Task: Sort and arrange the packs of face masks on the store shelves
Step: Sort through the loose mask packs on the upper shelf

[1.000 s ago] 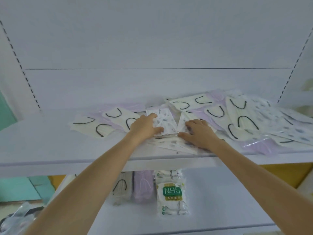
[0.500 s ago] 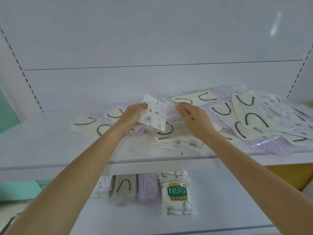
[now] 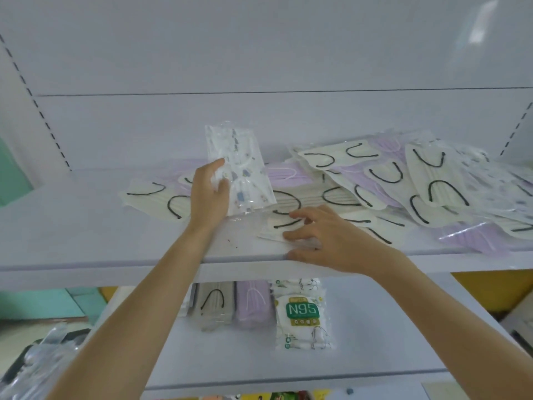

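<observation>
Nearest us, three packs lie side by side on the white lower shelf [image 3: 389, 327]: a white plastic bag with a green N95 label [image 3: 302, 313], a lilac mask pack [image 3: 253, 307] touching its left side, and a grey-beige mask pack with a black ear loop [image 3: 215, 307] left of that. Above them, at the front lip of the white upper shelf [image 3: 101, 264], we see the right hand [image 3: 326, 241] lying with fingers spread, fingertips pressing a flat cream pack with black loops [image 3: 281, 223], thumb on the lip. Just beyond and to the left, the left hand [image 3: 209, 194] grips a clear-wrapped white printed mask pack [image 3: 242, 168] by its lower left side, holding it upright above the shelf. Behind both hands a loose heap of cream and lilac mask packs [image 3: 383, 180] sprawls to the right, in front of the pale back panel [image 3: 259, 53].
</observation>
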`<state>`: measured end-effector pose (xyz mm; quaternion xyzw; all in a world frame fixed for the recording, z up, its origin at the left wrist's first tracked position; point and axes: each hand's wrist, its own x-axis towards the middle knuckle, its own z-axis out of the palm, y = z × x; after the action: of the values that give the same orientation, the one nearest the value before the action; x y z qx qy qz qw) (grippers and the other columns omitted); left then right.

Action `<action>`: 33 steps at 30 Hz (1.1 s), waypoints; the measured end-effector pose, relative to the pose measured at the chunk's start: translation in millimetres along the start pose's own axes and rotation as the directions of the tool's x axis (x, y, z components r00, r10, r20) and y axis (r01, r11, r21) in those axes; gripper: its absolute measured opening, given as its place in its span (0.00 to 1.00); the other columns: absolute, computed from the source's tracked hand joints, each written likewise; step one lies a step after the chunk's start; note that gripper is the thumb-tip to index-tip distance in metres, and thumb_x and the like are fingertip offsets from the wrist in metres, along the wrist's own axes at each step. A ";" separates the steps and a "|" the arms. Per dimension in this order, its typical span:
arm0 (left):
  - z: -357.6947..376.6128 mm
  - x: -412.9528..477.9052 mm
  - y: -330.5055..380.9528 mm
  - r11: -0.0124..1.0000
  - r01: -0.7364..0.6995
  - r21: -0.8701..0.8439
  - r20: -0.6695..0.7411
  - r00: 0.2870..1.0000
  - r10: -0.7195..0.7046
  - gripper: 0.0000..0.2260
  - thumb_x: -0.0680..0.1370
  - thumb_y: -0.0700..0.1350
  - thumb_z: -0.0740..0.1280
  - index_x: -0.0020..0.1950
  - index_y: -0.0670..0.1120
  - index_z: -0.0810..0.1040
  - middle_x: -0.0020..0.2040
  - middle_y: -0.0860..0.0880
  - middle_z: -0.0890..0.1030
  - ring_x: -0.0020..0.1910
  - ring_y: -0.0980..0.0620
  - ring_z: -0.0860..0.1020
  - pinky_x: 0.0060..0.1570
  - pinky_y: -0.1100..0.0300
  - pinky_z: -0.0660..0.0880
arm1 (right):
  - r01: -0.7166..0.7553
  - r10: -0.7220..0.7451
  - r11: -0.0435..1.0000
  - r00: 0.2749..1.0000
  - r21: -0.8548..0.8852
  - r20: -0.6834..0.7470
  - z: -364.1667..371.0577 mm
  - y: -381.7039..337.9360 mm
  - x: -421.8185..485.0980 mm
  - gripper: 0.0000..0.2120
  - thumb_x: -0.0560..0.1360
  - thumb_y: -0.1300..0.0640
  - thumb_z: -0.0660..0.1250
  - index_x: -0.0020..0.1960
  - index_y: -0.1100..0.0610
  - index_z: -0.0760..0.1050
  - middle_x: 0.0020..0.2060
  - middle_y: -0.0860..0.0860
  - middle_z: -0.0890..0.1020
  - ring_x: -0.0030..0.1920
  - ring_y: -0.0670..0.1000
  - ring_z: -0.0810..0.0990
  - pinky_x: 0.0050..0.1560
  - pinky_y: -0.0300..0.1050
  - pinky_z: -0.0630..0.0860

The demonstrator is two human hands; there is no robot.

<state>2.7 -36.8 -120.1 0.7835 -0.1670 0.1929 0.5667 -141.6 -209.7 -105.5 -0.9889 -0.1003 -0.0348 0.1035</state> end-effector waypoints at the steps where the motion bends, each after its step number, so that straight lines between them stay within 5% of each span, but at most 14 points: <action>1: -0.2 -1.0 -0.7 1.000 -0.007 0.004 -0.009 1.000 0.007 0.18 0.79 0.36 0.58 0.68 0.46 0.71 0.67 0.51 0.69 0.63 0.61 0.66 0.58 0.75 0.58 | 0.005 -0.005 1.000 1.000 0.007 0.008 0.1 0.3 -0.3 0.22 0.75 0.41 0.63 0.67 0.47 0.72 0.70 0.45 0.63 0.66 0.45 0.61 0.63 0.37 0.59; 4: -2.9 -4.0 -2.3 0.999 -0.037 0.027 -0.041 0.998 0.038 0.18 0.79 0.35 0.58 0.68 0.44 0.71 0.66 0.49 0.69 0.65 0.57 0.67 0.55 0.78 0.57 | 0.015 -0.017 0.999 0.998 0.037 0.064 0.2 3.2 2.3 0.22 0.76 0.42 0.62 0.68 0.46 0.70 0.70 0.45 0.62 0.66 0.46 0.62 0.65 0.38 0.59; 9: -6.2 -5.9 0.2 1.000 -0.020 0.003 -0.183 0.983 0.020 0.17 0.79 0.34 0.57 0.68 0.42 0.70 0.66 0.47 0.69 0.66 0.53 0.67 0.58 0.74 0.59 | -0.048 0.013 0.987 0.976 0.156 0.219 6.4 -1.8 30.3 0.26 0.80 0.44 0.53 0.76 0.50 0.56 0.76 0.46 0.49 0.75 0.47 0.48 0.73 0.44 0.46; 13: -11.4 -5.8 -1.4 0.999 0.036 -0.039 -0.260 0.965 -0.045 0.18 0.79 0.34 0.57 0.69 0.42 0.69 0.68 0.46 0.68 0.68 0.52 0.66 0.60 0.71 0.59 | -0.087 0.049 0.966 0.986 0.241 0.159 0.9 0.9 67.5 0.23 0.82 0.51 0.53 0.75 0.53 0.58 0.76 0.49 0.54 0.74 0.50 0.57 0.71 0.42 0.51; 15: -13.7 -5.4 -4.0 0.996 0.079 -0.046 -0.250 0.964 -0.088 0.18 0.79 0.34 0.56 0.69 0.43 0.69 0.68 0.47 0.67 0.69 0.52 0.66 0.61 0.70 0.59 | -0.128 0.104 0.981 0.981 0.143 0.165 -5.3 14.7 80.1 0.27 0.79 0.48 0.59 0.75 0.54 0.57 0.74 0.53 0.58 0.72 0.53 0.61 0.69 0.46 0.58; 21: -11.4 -5.0 -5.5 0.996 0.089 -0.027 -0.230 0.969 -0.093 0.18 0.79 0.34 0.56 0.68 0.42 0.69 0.68 0.46 0.68 0.68 0.52 0.66 0.59 0.72 0.59 | -0.133 0.114 0.985 0.981 0.114 0.154 -4.0 30.9 75.8 0.38 0.71 0.35 0.64 0.75 0.42 0.52 0.77 0.48 0.47 0.76 0.50 0.44 0.74 0.53 0.46; 26: -11.5 -3.5 -6.8 0.996 0.080 -0.041 -0.284 0.955 -0.088 0.18 0.79 0.33 0.56 0.68 0.41 0.69 0.68 0.45 0.67 0.68 0.51 0.66 0.57 0.75 0.58 | -0.062 0.054 0.996 0.992 0.066 0.110 6.7 23.5 75.0 0.31 0.69 0.31 0.62 0.71 0.33 0.59 0.77 0.47 0.47 0.76 0.50 0.41 0.74 0.56 0.41; 30: -18.1 3.7 -1.5 1.000 0.030 -0.009 -0.323 0.946 -0.031 0.18 0.78 0.32 0.56 0.68 0.40 0.70 0.67 0.44 0.68 0.67 0.51 0.66 0.56 0.79 0.56 | 0.058 -0.066 0.997 0.987 0.058 0.149 11.3 6.0 79.9 0.26 0.74 0.35 0.59 0.71 0.37 0.62 0.77 0.47 0.47 0.76 0.48 0.40 0.73 0.51 0.36; 33: -33.9 13.7 3.5 0.999 -0.033 0.025 -0.330 0.943 0.039 0.18 0.78 0.31 0.56 0.67 0.40 0.70 0.66 0.44 0.69 0.67 0.51 0.67 0.58 0.76 0.58 | 0.079 -0.086 0.994 0.991 0.070 0.104 10.3 -4.7 87.3 0.23 0.74 0.39 0.63 0.67 0.43 0.70 0.76 0.48 0.53 0.75 0.48 0.46 0.73 0.46 0.42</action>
<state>9.2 -6.1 -100.9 0.7423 -0.0822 0.3332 0.5755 -56.7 -186.3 -106.8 -0.9804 -0.1478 0.0174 0.1288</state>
